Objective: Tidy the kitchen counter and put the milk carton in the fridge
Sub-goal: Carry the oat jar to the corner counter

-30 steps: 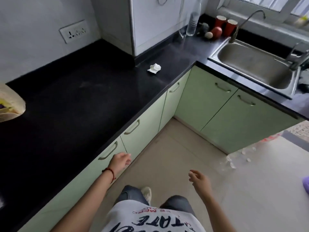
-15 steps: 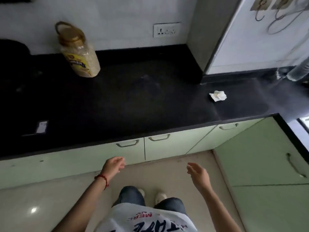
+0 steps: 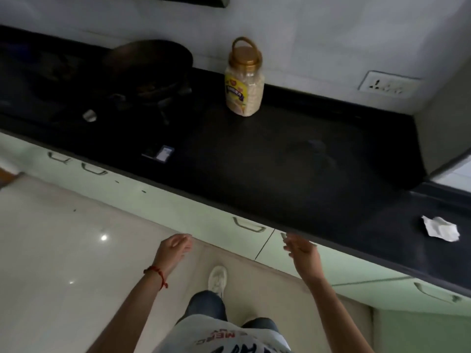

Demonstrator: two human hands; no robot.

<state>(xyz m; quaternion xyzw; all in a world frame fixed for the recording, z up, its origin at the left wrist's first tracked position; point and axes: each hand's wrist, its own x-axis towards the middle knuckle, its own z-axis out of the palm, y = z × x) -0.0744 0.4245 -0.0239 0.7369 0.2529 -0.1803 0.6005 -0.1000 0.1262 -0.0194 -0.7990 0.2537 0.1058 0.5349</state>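
A black kitchen counter [image 3: 267, 169] runs across the view above pale green cabinet fronts. On it stands a clear plastic jar [image 3: 244, 84] with a gold lid and handle, near the back wall. A crumpled white paper [image 3: 441, 228] lies at the counter's right end. A small dark box [image 3: 160, 152] sits close to the front edge. No milk carton is in view. My left hand [image 3: 174, 247] and my right hand [image 3: 300, 249] hang in front of the cabinets with relaxed fingers, holding nothing.
A dark wok [image 3: 149, 64] rests on the stove [image 3: 76, 93] at the left. A wall socket [image 3: 387, 84] sits at the right on the white wall. Cabinet handles [image 3: 248, 224] stick out below the counter edge. Shiny beige floor tiles [image 3: 63, 250] spread to the left.
My view has swung left along the counter: the sink and corner are gone, the jar and stove have come in. Both hands stay low and hold nothing.
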